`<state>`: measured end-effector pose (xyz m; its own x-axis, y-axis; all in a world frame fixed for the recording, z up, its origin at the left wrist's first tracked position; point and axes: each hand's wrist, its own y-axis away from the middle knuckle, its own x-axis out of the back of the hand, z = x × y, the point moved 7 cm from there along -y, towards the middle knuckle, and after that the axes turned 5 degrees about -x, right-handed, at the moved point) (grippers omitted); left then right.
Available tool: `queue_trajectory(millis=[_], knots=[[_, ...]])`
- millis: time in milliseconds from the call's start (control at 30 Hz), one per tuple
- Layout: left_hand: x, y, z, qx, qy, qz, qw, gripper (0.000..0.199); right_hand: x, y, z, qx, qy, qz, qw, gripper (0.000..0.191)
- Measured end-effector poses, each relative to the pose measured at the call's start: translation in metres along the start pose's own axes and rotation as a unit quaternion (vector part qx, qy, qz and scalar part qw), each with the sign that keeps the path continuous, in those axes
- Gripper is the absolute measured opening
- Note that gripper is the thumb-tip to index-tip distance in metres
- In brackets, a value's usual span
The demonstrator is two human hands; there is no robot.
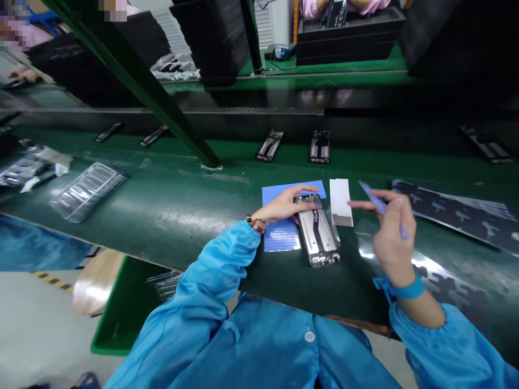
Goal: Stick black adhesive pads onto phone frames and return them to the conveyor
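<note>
An opened phone body (318, 232), its silver and black inner parts facing up, sits tilted near the bench's front edge. My left hand (286, 205) grips its upper end, thumb on top and fingers around the far edge. Above the bench on the right, my right hand (393, 232) holds a thin light-purple stick (377, 199), its index finger stretched toward a white paper block (341, 200). The stick's exact kind is not clear. Beneath my left hand lie blue sheets (279, 237), partly covered by the hand and phone.
Two more phone bodies (270, 146) (320, 146) lie on the green strip behind. A dark patterned sheet (454, 210) is at right; a clear plastic tray (89, 189) is at left. A green post (162, 102) slants across. A co-worker's hands are at the top.
</note>
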<state>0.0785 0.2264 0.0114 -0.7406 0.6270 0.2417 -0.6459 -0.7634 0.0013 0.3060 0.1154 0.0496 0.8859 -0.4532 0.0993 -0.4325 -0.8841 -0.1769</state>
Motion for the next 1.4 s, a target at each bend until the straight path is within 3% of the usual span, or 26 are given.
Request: queue_trajectory(millis=[133, 267, 367, 500, 600, 700, 1400], knots=[[-0.016, 0.005, -0.001, -0.056, -0.062, -0.071, 0.994, 0.047, 0.010, -0.031, 0.042, -0.067, -0.043, 0.037, 0.996, 0.052], [-0.030, 0.010, -0.001, -0.063, -0.166, -0.042, 0.983, 0.045, 0.025, -0.032, 0.072, -0.121, -0.037, 0.039, 0.991, 0.049], [-0.044, 0.016, 0.012, -0.124, -0.294, 0.002, 0.948, 0.036, 0.028, -0.028, 0.073, -0.137, -0.003, -0.002, 0.991, 0.047], [-0.079, 0.022, 0.026, -0.230, -0.400, -0.048, 0.886, 0.043, 0.027, -0.027, 0.067, -0.130, 0.061, -0.025, 0.989, 0.045], [-0.093, 0.024, 0.028, -0.254, -0.453, -0.070, 0.852, 0.049, 0.029, -0.027, 0.067, -0.132, 0.068, -0.004, 0.989, 0.047], [-0.095, 0.026, 0.029, -0.263, -0.483, -0.067, 0.832, 0.050, 0.031, -0.027, 0.074, -0.149, 0.085, 0.007, 0.985, 0.052], [-0.095, 0.029, 0.026, -0.278, -0.488, -0.035, 0.827, 0.054, 0.025, -0.029, 0.081, -0.175, 0.049, -0.014, 0.983, 0.063]])
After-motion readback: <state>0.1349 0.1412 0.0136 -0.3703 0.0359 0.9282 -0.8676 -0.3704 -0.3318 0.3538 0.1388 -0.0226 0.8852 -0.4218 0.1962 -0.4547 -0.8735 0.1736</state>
